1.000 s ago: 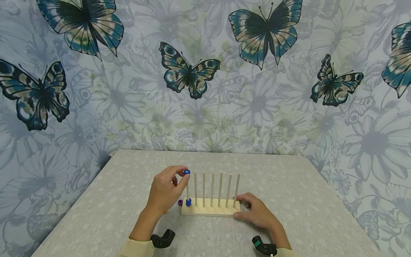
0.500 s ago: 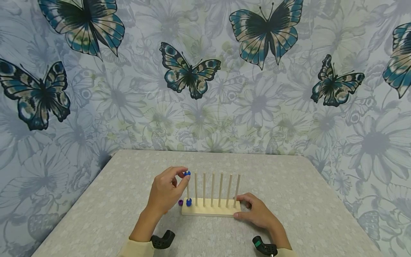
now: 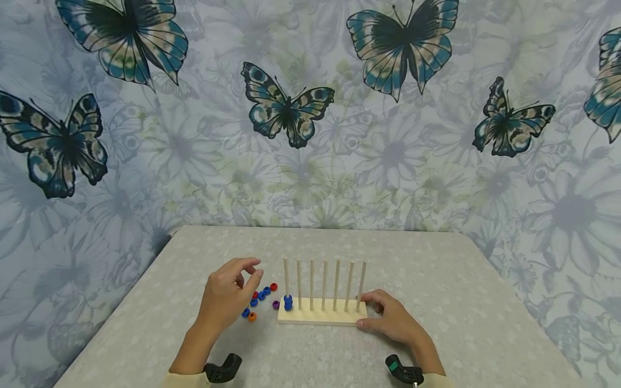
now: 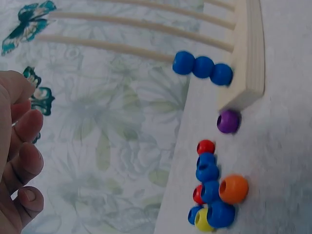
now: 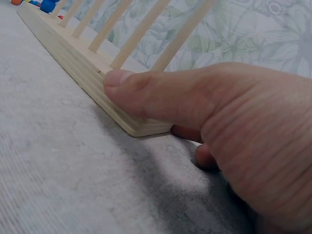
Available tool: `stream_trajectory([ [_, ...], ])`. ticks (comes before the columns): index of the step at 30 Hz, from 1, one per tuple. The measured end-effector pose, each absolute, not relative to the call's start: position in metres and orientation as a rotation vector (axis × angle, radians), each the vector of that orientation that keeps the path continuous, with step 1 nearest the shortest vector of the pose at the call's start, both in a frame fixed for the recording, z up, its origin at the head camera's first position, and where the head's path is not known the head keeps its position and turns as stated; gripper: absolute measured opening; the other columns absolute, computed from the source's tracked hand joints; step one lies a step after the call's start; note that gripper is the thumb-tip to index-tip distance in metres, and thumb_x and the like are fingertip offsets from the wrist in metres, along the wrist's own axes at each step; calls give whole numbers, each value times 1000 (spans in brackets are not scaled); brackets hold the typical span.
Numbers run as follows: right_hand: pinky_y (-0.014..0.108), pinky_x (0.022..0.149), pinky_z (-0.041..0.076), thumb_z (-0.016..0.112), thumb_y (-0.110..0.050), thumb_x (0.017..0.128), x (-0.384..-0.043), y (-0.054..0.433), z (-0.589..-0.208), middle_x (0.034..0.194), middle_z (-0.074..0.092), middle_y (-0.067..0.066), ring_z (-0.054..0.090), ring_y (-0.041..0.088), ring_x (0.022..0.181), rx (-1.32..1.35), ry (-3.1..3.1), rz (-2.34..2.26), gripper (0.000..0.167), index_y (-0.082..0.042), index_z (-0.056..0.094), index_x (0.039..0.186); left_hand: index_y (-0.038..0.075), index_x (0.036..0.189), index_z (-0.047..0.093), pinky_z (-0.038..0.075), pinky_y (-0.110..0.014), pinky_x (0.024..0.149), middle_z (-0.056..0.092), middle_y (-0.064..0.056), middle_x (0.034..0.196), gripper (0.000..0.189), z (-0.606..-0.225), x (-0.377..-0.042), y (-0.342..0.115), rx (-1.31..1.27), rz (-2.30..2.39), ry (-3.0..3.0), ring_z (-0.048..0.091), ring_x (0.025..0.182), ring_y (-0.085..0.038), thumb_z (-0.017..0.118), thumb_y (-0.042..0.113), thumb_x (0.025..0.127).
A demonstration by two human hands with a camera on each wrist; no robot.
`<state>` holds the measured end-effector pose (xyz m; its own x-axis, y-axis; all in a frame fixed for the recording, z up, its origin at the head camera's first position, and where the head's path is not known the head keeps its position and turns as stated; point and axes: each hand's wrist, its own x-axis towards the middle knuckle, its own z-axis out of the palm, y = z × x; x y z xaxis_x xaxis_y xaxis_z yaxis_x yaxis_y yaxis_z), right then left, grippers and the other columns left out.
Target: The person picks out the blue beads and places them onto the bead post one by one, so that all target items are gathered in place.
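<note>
Right hand: gripped the pegboard's end, apparently steadying it.
Left hand: held nothing, pinch narrowly parted.
Blue beads: sat stacked, aligned by their peg.

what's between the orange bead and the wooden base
A purple bead lies between the orange bead and the wooden base, as the left wrist view shows.

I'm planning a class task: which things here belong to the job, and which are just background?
Seemingly in the job:
board, held by the right hand
pegs
threaded blue beads
loose beads

Just background:
table
patterned wall
black wrist devices
</note>
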<state>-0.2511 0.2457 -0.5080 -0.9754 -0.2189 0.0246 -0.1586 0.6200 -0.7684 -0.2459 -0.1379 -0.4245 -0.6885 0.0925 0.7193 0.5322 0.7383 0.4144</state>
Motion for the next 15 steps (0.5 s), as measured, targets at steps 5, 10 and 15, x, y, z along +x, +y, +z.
stream_trajectory([
  [5, 28, 79, 41, 88, -43, 72, -253, 248, -509, 113, 63, -7, 47, 17, 94, -323, 2774, -1278, 57, -28, 67, 122, 18, 111, 73, 40, -20, 49, 66, 8, 88, 24, -433, -243, -153, -427, -798, -2238, 43, 57, -1, 78, 18, 88],
  [10, 28, 78, 40, 88, -43, 73, -252, 247, -511, 110, 62, -6, 46, 18, 94, -333, 2750, -1295, 56, -27, 66, 122, 20, 109, 74, 40, -20, 51, 67, 10, 91, 22, -441, -240, -166, -432, -808, -2311, 43, 59, 0, 78, 17, 87],
  [15, 28, 79, 41, 88, -43, 72, -252, 246, -511, 112, 63, -7, 48, 17, 94, -331, 2759, -1304, 56, -27, 67, 121, 26, 107, 72, 41, -20, 51, 67, 11, 99, 20, -446, -240, -178, -480, -836, -2476, 43, 58, -2, 76, 18, 90],
])
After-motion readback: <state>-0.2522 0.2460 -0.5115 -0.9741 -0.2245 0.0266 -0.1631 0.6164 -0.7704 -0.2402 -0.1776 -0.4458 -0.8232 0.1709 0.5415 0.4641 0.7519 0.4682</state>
